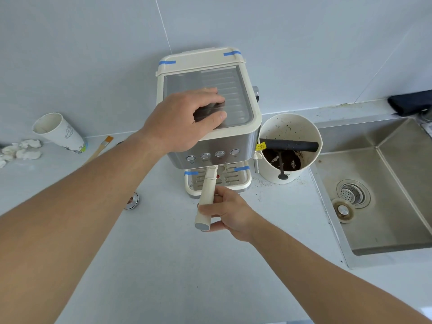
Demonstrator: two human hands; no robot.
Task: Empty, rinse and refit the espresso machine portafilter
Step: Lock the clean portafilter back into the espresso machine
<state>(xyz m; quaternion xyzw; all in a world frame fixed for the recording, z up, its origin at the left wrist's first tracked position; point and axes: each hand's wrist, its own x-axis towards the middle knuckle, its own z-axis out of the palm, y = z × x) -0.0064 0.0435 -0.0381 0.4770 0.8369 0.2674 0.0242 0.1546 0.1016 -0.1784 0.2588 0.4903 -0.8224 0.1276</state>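
Right hand (230, 212) fingers grip portafilter handle (206, 202); left hand (187, 118) splayed atop espresso machine (238, 136).

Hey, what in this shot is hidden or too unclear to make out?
Head view:
- Portafilter basket: hidden under the espresso machine; only the handle, gripped by the right hand, shows.
- Machine top centre: covered by the left hand.
- Button symbols: too small.
- Dark cloth: cut off by the right edge.
- Knock box sticker: unreadable.
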